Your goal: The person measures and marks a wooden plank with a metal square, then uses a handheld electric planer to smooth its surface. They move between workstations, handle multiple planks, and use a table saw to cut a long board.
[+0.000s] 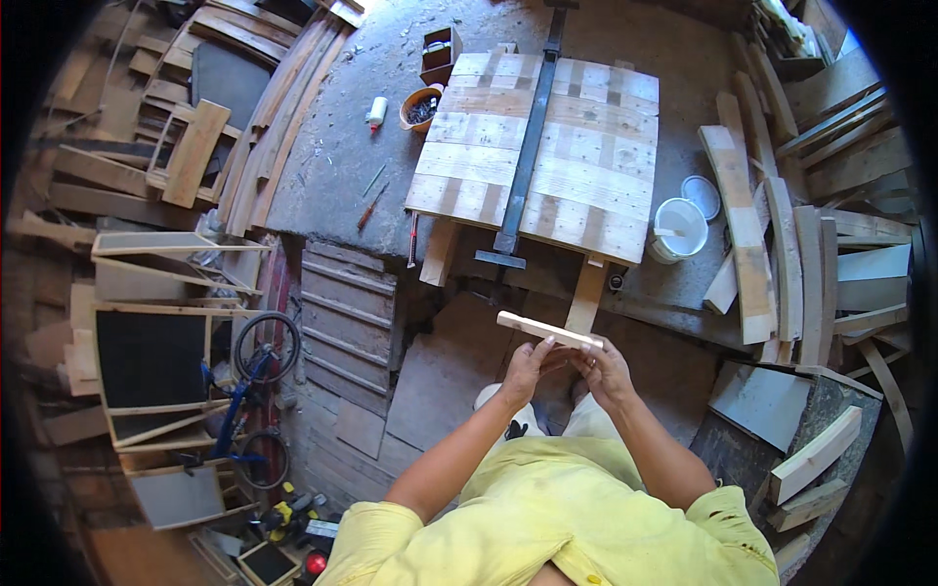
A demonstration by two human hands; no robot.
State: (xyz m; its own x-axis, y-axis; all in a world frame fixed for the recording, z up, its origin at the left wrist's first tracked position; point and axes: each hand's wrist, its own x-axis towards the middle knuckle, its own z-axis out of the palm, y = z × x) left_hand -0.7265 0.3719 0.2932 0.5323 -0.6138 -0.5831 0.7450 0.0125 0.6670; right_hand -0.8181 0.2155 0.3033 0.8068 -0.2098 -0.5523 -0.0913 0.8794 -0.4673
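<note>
A short pale strip of wood (549, 330) is held level in front of my body. My left hand (528, 367) is closed on its underside near the middle, thumb up against it. At the strip's right end, my right hand (605, 370) grips it, and the fingers of both hands nearly meet below. Beyond the hands, a panel of pale boards (469, 166) lies on the workbench. Across the panel runs a long dark metal bar clamp (529, 146). One wooden leg (586, 296) sticks out under the panel's near edge, close to the strip.
Left of the panel lie an orange bowl of nails (421, 107), a white bottle (377, 111), a screwdriver (371, 207) and a hammer (412, 239). To its right stands a white bucket (678, 231) beside its lid (701, 195). Stacked planks (740, 225) line the right; a blue bicycle (256, 376) leans at left.
</note>
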